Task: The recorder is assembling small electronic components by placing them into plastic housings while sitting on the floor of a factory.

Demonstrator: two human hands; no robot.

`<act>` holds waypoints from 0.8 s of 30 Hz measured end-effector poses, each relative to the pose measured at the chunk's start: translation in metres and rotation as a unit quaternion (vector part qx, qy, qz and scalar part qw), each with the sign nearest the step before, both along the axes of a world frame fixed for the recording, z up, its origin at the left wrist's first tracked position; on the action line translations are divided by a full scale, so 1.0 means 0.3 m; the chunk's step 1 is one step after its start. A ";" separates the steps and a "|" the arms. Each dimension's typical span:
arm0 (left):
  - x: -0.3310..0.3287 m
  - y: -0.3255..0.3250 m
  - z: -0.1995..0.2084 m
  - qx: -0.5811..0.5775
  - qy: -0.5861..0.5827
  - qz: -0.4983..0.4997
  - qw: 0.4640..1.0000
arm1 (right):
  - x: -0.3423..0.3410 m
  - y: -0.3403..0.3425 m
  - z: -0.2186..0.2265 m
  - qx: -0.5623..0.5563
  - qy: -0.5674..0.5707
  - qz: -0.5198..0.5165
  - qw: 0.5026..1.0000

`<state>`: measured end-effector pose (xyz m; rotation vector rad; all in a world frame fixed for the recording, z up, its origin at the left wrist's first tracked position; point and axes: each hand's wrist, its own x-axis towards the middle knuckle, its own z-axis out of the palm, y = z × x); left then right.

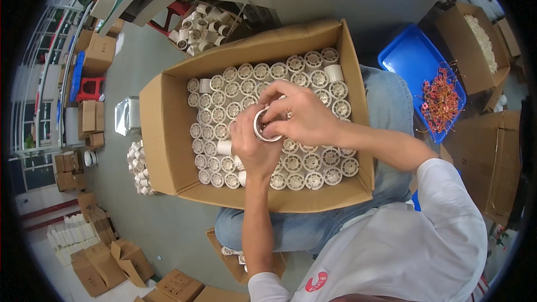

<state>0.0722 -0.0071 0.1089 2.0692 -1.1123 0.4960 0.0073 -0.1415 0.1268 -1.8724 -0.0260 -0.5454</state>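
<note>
Right fingers (278, 108) reach into the white cup (257, 126) left fingers (242, 124) hold.

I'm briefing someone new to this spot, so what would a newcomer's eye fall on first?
Probably the big open cardboard box in the middle, holding rows of round white parts. Above it, the left hand holds one white cup-shaped part while the right hand reaches into its open end. At upper right, a blue tray holds a tangle of red wire-like pieces.
</note>
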 end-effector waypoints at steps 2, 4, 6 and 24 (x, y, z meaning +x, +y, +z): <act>-0.009 0.001 -0.008 -0.057 0.128 -0.037 0.989 | 0.000 -0.009 0.008 -0.006 0.023 0.014 1.000; -0.012 0.006 -0.007 -0.054 0.146 -0.047 0.987 | -0.005 -0.019 0.027 0.007 0.092 0.044 0.995; -0.013 0.007 -0.006 -0.050 0.166 -0.058 0.983 | -0.009 -0.022 0.027 0.020 0.102 0.045 0.994; -0.010 0.006 -0.002 -0.009 0.205 -0.103 0.973 | -0.027 -0.020 -0.007 -0.070 0.027 0.043 0.996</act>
